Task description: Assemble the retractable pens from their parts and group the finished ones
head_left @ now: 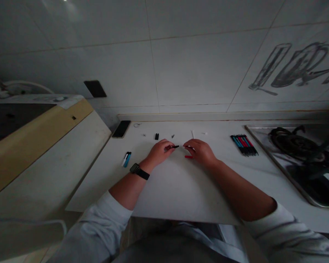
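Over the middle of the white countertop (178, 186), my left hand (159, 151) is closed on a short black pen part (176, 147), its tip pointing right. My right hand (199, 150) faces it a small gap away, fingers pinched together; what they hold is too small to make out. Beneath the right fingers lies a red pen barrel (189, 157), partly covered by the hand. Behind the hands sit small pen parts in a row: black pieces (157, 136), a tiny dark piece (173, 136), thin white refills (192, 133) and a small white piece (205, 133).
A blue pen (127, 159) and a white one lie at left. Several red, blue and black pens (244, 145) are lined up at right beside a gas stove (296, 160). A phone (121, 129) rests by the back wall. A board-topped cabinet (57, 146) borders the left.
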The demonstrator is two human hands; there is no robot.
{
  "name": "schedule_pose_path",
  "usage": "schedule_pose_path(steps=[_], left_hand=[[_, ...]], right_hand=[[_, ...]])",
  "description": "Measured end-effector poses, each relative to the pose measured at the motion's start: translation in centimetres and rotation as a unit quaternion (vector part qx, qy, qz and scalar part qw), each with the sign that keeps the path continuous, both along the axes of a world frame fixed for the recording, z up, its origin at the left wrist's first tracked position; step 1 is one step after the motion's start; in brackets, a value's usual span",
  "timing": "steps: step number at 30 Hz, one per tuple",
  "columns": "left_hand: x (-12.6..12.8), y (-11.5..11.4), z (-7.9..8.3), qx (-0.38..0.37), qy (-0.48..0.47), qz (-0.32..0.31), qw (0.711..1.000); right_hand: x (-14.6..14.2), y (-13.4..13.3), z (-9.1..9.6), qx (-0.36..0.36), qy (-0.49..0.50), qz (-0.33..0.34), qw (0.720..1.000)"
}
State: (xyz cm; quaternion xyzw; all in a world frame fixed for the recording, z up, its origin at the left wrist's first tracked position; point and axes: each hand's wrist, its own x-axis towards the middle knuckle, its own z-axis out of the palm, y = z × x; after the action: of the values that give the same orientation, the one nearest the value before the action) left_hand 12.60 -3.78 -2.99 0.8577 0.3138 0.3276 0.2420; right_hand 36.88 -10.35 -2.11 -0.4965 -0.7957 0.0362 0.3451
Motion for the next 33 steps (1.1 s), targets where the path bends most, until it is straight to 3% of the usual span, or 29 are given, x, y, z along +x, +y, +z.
schedule_pose_path(steps=[8, 18, 33], left_hand=[[0.1, -0.1, 0.0, 0.001, 0.013, -0.005, 1.000], [0.0, -0.3, 0.4, 0.003, 0.017, -0.008, 1.000], [0.4, -0.7, 0.2, 0.017, 0.035, -0.046, 0.998]], right_hand=[[0.0, 0.1, -0.2, 0.012, -0.003, 0.013, 1.000], [0.5, 0.4, -0.5, 0.017, -0.012, -0.023, 1.000], [-0.6, 0.4, -0.5, -0.004, -0.034, 0.074, 0.997]])
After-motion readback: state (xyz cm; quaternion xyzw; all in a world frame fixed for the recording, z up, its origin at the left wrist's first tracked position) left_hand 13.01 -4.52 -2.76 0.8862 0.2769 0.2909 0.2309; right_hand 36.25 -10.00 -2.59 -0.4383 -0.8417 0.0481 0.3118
